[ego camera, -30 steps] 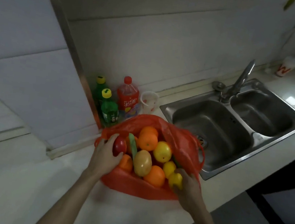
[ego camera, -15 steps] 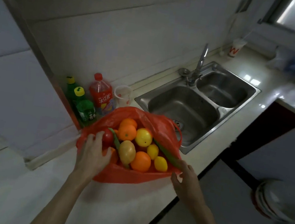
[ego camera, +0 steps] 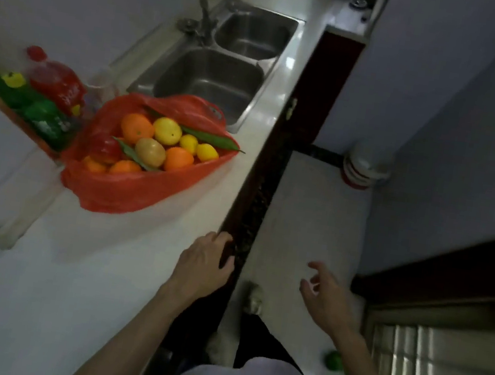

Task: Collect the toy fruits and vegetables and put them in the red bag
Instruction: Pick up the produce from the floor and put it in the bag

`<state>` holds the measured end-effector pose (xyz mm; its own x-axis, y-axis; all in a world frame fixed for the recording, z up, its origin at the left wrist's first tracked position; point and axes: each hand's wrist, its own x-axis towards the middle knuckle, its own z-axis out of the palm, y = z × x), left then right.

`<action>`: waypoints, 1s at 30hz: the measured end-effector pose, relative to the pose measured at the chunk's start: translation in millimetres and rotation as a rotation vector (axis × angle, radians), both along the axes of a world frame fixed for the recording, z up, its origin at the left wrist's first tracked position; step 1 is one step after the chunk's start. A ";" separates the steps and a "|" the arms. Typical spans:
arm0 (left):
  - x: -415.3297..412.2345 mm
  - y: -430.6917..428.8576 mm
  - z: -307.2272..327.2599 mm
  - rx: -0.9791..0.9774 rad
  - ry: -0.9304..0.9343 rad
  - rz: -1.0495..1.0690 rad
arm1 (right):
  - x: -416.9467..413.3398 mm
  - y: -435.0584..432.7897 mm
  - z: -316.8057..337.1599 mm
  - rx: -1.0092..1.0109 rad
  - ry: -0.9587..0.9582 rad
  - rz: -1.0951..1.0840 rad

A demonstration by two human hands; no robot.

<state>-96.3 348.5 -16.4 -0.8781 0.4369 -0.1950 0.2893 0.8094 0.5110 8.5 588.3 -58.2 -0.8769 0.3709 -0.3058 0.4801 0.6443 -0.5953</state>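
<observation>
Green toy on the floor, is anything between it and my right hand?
Nothing visible. The right hand hangs open above bare floor, and the green toy lies close beside that forearm.

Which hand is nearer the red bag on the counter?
Left. The left hand grips the counter edge just in front of the red bag; the right hand hangs open over the floor, farther off.
</observation>
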 end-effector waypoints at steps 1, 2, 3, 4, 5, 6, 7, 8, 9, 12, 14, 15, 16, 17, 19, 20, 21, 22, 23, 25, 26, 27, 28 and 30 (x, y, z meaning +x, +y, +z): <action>11.0 8.8 -2.9 -0.004 -0.019 -0.057 | 24.0 3.7 -2.4 -0.006 -0.019 -0.048; 21.4 17.0 -5.9 -0.009 -0.038 -0.112 | 45.9 6.7 -5.0 -0.021 -0.039 -0.098; 31.5 25.1 -8.9 -0.018 -0.048 -0.163 | 66.7 9.7 -8.5 -0.036 -0.062 -0.144; 41.9 33.5 -12.3 -0.033 -0.051 -0.210 | 87.3 12.9 -11.9 -0.050 -0.089 -0.188; 51.8 41.6 -15.3 -0.054 -0.055 -0.250 | 106.7 16.2 -15.8 -0.064 -0.120 -0.228; 60.7 50.6 -18.4 -0.070 -0.056 -0.286 | 125.4 19.8 -18.9 -0.078 -0.148 -0.268; 68.9 60.0 -22.1 -0.084 -0.062 -0.317 | 143.6 23.4 -22.4 -0.090 -0.172 -0.305; 76.1 69.5 -25.8 -0.099 -0.074 -0.347 | 160.9 26.6 -26.3 -0.100 -0.195 -0.334; 82.7 80.0 -28.6 -0.118 -0.088 -0.380 | 177.5 30.3 -31.2 -0.104 -0.217 -0.358; 104.5 115.8 -40.4 -0.192 -0.138 -0.477 | 224.4 42.7 -45.9 -0.147 -0.305 -0.413; 121.9 143.0 -50.7 -0.238 -0.171 -0.544 | 253.2 52.1 -55.2 -0.187 -0.351 -0.438; 131.7 157.9 -56.0 -0.262 -0.185 -0.580 | 267.8 57.5 -61.0 -0.201 -0.370 -0.445; 141.0 173.5 -61.2 -0.285 -0.186 -0.626 | 281.4 63.1 -65.6 -0.215 -0.386 -0.456; 149.5 189.9 -66.1 -0.308 -0.178 -0.685 | 294.2 69.2 -71.6 -0.224 -0.389 -0.476; 166.9 223.6 -72.4 -0.335 -0.156 -0.802 | 319.8 81.9 -84.4 -0.239 -0.385 -0.525; 174.1 239.6 -75.1 -0.340 -0.143 -0.850 | 330.8 87.7 -90.2 -0.246 -0.392 -0.553; 180.3 254.3 -78.8 -0.340 -0.135 -0.887 | 340.5 92.7 -96.0 -0.247 -0.403 -0.586; 185.7 268.7 -84.2 -0.335 -0.131 -0.914 | 348.3 98.1 -100.8 -0.247 -0.422 -0.618; 190.1 281.6 -92.1 -0.335 -0.133 -0.938 | 355.0 103.4 -106.5 -0.247 -0.431 -0.649; 197.1 303.7 -113.2 -0.352 -0.155 -0.982 | 365.4 112.4 -119.7 -0.246 -0.426 -0.715; 199.7 313.2 -125.6 -0.370 -0.172 -1.002 | 369.2 116.6 -126.6 -0.246 -0.419 -0.744; 201.2 321.8 -139.5 -0.395 -0.189 -1.025 | 371.9 119.8 -135.2 -0.244 -0.410 -0.763; 202.3 330.6 -155.0 -0.417 -0.200 -1.050 | 373.9 123.4 -144.8 -0.242 -0.408 -0.768; 203.2 347.9 -189.2 -0.458 -0.211 -1.104 | 376.8 130.2 -166.6 -0.244 -0.433 -0.756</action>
